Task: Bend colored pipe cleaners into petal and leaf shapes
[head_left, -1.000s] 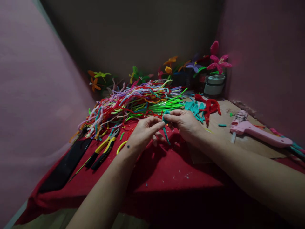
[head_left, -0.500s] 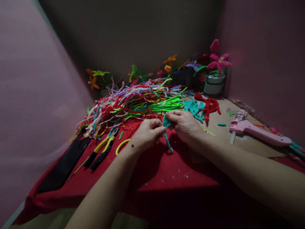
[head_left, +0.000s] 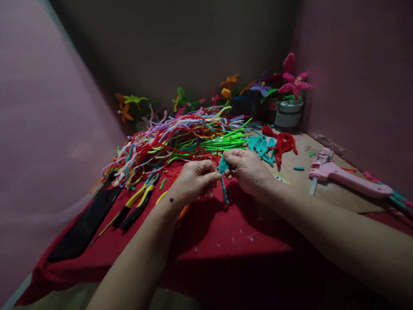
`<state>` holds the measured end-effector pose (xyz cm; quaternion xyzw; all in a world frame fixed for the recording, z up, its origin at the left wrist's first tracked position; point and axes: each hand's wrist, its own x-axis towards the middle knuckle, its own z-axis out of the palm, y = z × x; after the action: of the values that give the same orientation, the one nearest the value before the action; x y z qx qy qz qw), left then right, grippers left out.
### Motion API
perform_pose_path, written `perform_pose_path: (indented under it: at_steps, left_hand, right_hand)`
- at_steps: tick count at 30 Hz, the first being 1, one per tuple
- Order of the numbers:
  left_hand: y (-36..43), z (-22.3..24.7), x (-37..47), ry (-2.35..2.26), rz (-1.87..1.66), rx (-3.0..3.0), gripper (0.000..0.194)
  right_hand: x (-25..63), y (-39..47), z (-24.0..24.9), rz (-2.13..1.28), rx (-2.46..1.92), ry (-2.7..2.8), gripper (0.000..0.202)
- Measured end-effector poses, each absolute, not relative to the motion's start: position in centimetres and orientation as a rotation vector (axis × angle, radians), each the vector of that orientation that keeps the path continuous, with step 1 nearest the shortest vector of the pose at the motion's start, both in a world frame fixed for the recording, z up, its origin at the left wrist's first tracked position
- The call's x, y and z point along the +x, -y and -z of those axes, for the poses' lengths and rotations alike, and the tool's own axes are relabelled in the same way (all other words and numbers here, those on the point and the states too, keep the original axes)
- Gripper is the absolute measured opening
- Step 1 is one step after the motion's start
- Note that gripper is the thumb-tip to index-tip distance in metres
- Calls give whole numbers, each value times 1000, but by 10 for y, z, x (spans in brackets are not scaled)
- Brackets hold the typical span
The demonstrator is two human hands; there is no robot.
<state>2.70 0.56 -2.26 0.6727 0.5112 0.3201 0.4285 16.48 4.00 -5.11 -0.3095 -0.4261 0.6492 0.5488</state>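
A small teal pipe-cleaner petal (head_left: 223, 165) is held between both hands above the red cloth, its stem hanging down. My right hand (head_left: 248, 168) pinches the petal's upper right side. My left hand (head_left: 197, 180) is closed at its lower left edge, thumb and forefinger together near the base of the stem. Behind my right hand lie more teal petals (head_left: 260, 146) beside a red pipe-cleaner shape (head_left: 284, 145). A large heap of coloured pipe cleaners (head_left: 174, 133) sits beyond my hands.
Yellow-black pliers (head_left: 140, 202) and a black flat object (head_left: 85, 224) lie on the red cloth (head_left: 226, 241) at left. On the brown board (head_left: 303, 193) at right rests a pink glue gun (head_left: 350, 178). Pipe-cleaner flowers (head_left: 295, 84) and a grey-lidded jar (head_left: 288, 114) stand behind.
My left hand has shifted slightly left, its thumb now lower by the petal. The petal has turned a little and its stem hangs straighter.
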Motion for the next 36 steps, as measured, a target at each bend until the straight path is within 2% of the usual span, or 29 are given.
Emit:
perform_pose_path:
  at_steps: [10,26,36]
  left_hand:
    - [-6,20,29,-1229,-802,1630,16]
    - [-5,23,29,-1266,-823,1584,20]
    - [-9,28,22,-1099,-983,1398,19]
  right_hand:
    - [166,-41,53,-1415,-733,1125,23]
    - [168,-42,53,-1458,-684,1069,21]
    - [168,-47,57,-1942,-420,952,16]
